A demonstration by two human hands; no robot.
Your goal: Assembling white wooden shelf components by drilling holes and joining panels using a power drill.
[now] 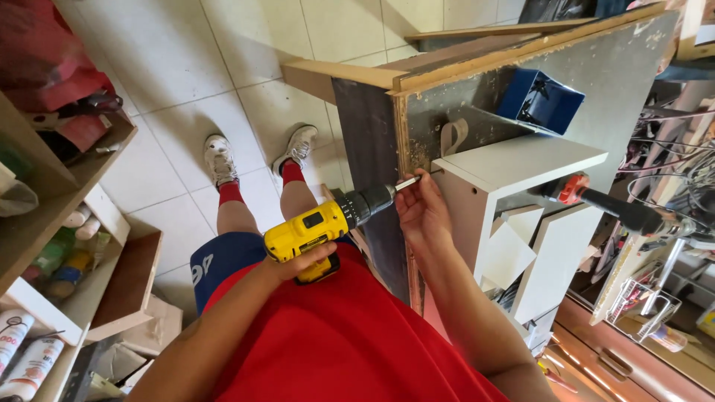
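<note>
Head view — hands: left (302, 260) gripping yellow drill (328, 223), right (421, 208) pinching its bit (407, 182) — white panel (514, 167), blue box (540, 100) beside.

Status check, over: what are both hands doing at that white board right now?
Left hand grips yellow drill. Right hand pinches the bit at the white panel edge. Orange-handled clamp close right.

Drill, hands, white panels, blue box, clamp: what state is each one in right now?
Yellow drill: held level, bit at the white panel's edge.
Left hand: closed around the drill's grip.
Right hand: fingers pinching the bit's tip.
White panel: lying flat on the workbench.
Blue box: open.
Clamp: lying beside the panel.
</note>
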